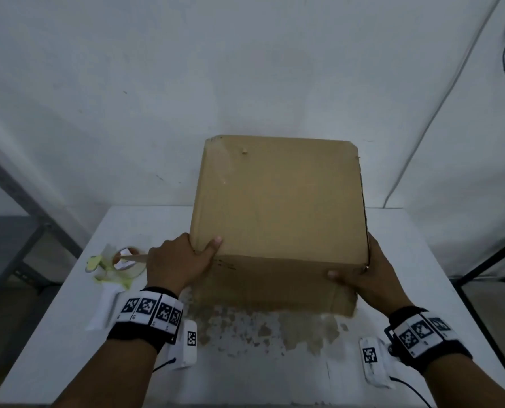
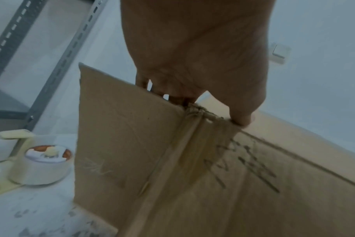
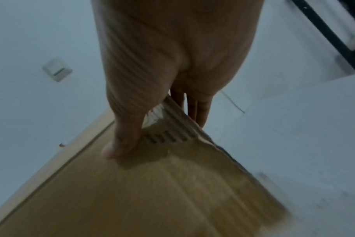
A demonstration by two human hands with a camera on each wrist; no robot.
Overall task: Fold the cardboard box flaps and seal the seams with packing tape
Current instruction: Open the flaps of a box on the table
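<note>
One worn white table [image 1: 68, 334], pale walls [image 1: 127, 69]

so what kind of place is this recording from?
Probably a bare workroom or storage room set up as a packing station, not a home. A white table holds a cardboard box and a tape dispenser; slotted metal shelving stands to the left against plain white walls.

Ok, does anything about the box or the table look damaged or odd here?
Yes. The cardboard box is frayed and torn at the corner by the left hand, and crushed at the corner under the right hand. The white table has brown, patchy wear in front of the box. The tape dispenser lies unused at the left.
</note>
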